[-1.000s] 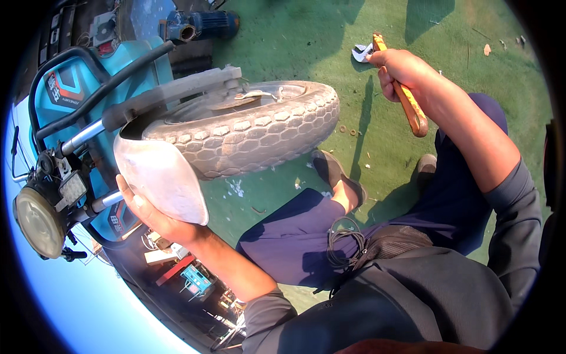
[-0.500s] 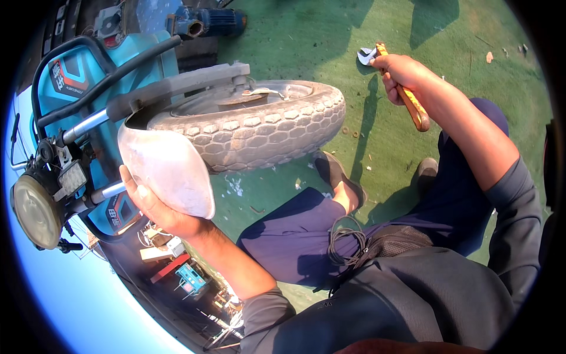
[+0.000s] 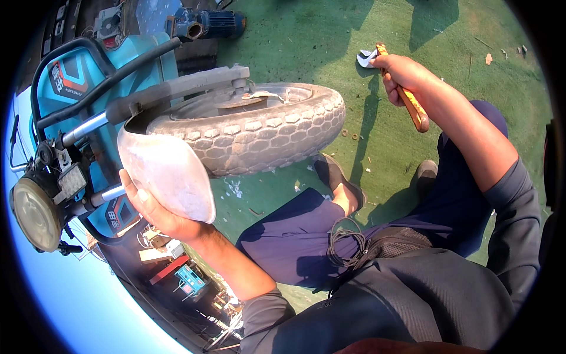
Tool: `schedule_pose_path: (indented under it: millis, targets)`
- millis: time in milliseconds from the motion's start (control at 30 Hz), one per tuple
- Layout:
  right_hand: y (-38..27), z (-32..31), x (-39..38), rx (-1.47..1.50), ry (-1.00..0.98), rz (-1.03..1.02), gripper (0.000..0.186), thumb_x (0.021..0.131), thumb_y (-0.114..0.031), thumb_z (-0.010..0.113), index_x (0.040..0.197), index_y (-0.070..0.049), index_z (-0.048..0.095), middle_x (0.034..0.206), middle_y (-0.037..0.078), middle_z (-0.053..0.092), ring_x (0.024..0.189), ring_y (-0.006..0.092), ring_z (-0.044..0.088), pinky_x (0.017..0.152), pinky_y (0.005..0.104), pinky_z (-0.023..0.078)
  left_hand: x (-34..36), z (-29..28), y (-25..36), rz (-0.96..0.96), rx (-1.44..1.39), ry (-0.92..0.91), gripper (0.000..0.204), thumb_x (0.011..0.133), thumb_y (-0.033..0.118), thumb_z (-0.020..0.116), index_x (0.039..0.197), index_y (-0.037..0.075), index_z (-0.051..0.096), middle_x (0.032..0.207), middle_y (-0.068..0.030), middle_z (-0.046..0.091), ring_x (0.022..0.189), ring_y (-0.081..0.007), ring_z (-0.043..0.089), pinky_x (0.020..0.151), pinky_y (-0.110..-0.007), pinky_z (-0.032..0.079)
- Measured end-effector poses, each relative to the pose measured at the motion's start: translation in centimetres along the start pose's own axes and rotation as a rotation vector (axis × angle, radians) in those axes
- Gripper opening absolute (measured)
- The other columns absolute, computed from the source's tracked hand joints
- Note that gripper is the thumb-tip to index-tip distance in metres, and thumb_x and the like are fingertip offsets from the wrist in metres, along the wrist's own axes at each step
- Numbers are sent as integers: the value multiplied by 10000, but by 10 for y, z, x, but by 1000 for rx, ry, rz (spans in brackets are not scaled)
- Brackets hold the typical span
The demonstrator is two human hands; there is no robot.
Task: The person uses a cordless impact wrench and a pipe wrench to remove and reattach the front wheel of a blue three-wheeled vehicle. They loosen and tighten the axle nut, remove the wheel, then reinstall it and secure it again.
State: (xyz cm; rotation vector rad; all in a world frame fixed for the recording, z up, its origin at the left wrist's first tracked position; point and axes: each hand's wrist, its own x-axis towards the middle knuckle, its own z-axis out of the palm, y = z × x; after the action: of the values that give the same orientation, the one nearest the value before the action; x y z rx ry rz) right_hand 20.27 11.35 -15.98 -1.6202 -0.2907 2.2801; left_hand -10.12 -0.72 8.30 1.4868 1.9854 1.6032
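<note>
My left hand (image 3: 160,213) holds the lower edge of a pale, worn mudguard (image 3: 168,168), its fingertips partly hidden by the mudguard. Beside that is a dusty front wheel (image 3: 259,138) with a blocky tread, standing clear of the ground. A grey fork leg (image 3: 177,87) runs along the wheel to the axle, where a nut and a small metal piece show. Away to the right, my right hand (image 3: 400,75) is closed round an adjustable wrench (image 3: 415,111) with an orange-yellow handle. The wrench's jaw points left and touches nothing.
The wheel belongs to a teal vehicle (image 3: 141,65) with black tube bars and a round headlight (image 3: 36,212). A blue motor (image 3: 221,23) lies behind it. My shoe (image 3: 342,180) rests on the green ground (image 3: 295,50) under the wheel. Two small rings (image 3: 350,135) lie nearby.
The wheel and mudguard appear a touch lower in the view. Both hands keep their holds, and the wrench has hardly moved.
</note>
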Motion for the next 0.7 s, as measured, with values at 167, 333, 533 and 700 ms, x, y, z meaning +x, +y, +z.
schedule_pose_path:
  millis: [167,333,533,700]
  targets:
    - [-1,0,2,-2,-6,23,253,962,-321,585,945,-106,453,618,-23,398,483,98,357,425,259,351,-2,2,2,-17,-14,1,602,1021,356,377,1523,31,312,1508,-203,413,1312,-349,512,1072,-462,482]
    - [0,-2,6,-2,-8,18,250,970,-324,575,946,-106,454,615,-21,398,481,99,357,425,259,347,0,5,2,-18,-37,7,600,1019,355,383,1522,35,314,1504,-201,421,1308,-347,517,1066,-460,488]
    - [-1,-2,10,-3,-1,29,253,970,-324,576,953,-101,459,610,-18,394,478,104,350,421,262,335,0,4,1,-6,-34,3,600,1023,360,382,1525,40,308,1502,-205,421,1306,-353,520,1052,-460,504]
    - [-2,-1,9,-57,3,-5,274,961,-328,591,958,-80,474,612,-2,401,452,121,342,412,280,327,-1,4,0,-15,-68,-5,604,1027,374,386,1526,45,302,1506,-212,415,1308,-360,518,1045,-463,510]
